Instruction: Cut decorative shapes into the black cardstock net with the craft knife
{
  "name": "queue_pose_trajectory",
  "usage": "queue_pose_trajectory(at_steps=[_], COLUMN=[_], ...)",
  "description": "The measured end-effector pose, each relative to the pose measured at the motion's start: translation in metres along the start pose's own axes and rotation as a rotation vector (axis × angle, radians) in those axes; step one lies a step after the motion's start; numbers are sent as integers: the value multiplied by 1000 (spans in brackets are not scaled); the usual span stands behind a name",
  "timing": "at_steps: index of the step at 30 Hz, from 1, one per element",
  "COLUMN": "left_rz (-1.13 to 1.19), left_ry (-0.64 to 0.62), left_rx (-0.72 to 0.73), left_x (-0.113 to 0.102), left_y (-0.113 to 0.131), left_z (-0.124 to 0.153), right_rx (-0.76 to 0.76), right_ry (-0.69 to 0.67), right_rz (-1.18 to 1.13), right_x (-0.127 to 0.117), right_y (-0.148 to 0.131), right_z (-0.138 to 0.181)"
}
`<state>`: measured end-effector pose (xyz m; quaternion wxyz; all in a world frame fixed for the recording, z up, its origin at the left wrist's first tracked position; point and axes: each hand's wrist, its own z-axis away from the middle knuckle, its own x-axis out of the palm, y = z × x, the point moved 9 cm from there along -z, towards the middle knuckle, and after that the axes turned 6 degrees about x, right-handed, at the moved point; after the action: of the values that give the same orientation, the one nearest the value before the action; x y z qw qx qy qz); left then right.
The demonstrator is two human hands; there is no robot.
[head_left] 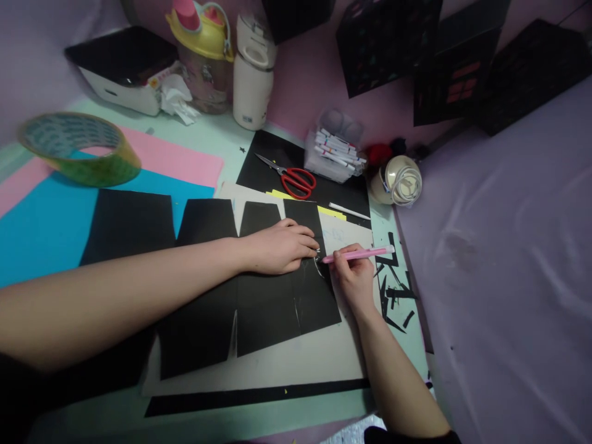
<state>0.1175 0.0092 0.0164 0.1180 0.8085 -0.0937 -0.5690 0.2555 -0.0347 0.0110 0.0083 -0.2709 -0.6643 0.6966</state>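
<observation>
A black paper sheet [266, 308] with notched edges lies across a pale board [259, 367]. My left hand [280, 246] rests flat on it, fingers stretched toward the right panel. In my right hand [356, 274] is a slim pink pen [358, 254], gripped between thumb and fingers. Its tip touches or nearly touches the black paper just right of my left fingertips. Thin white curved lines show on the paper by the tip; whether they are drawn or cut I cannot tell.
Behind the paper lie red-handled scissors [296, 180] and a white stick [349, 211]. A tape roll [106, 169] stands at left on blue paper [28, 246]. Black scraps [395, 293] lie at right. A marker box [330, 163], white bottle [252, 86] and yellow-lidded jug [203, 74] line the back.
</observation>
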Motion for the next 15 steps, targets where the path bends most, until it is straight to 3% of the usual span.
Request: queue_pose_trajectory(at_steps=[15], left_rz=[10], left_ry=[-2], left_rx=[-6], left_x=[1], left_y=[-1], left_z=[0], right_rx=[53], right_ry=[-45], right_rz=[-36], right_x=[5], right_y=[6], right_z=[2])
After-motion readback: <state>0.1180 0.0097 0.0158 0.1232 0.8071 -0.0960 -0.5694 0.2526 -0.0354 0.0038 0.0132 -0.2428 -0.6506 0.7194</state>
